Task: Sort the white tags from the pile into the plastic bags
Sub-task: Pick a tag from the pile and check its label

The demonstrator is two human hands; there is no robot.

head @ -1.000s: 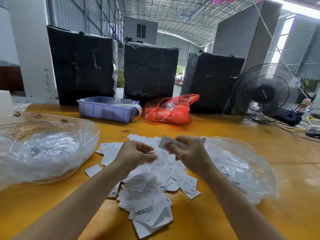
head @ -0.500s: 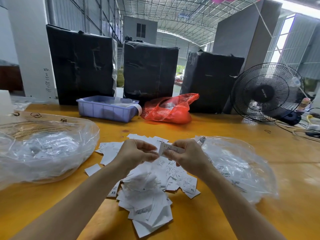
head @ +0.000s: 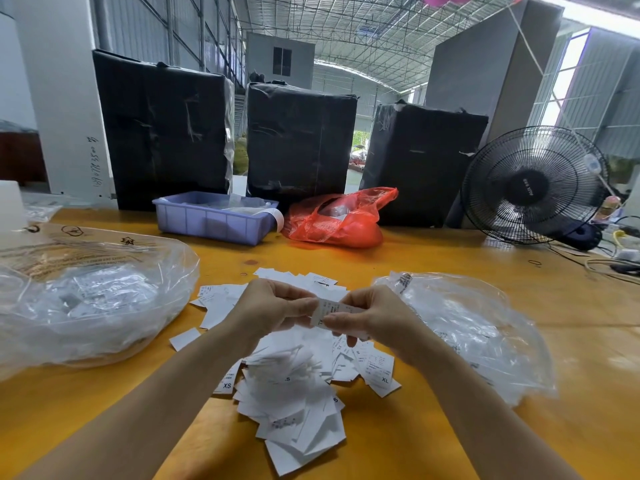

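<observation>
Head view: you are now pinching one tag (head: 331, 311) between left hand (head: 273, 311) and right hand (head: 372, 318), brought lower and together above the pile (head: 294, 382). Bags are flanking: left bag (head: 104, 306), right bag (head: 467, 327). Likely reading its size before dropping.

The left plastic bag (head: 86, 306) runs off the frame edge; its tags look too blurred to read.

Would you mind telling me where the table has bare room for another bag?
Bare table lies between the red bag and right clear bag, and at the near right corner. The middle is crowded by the tag pile.
</observation>
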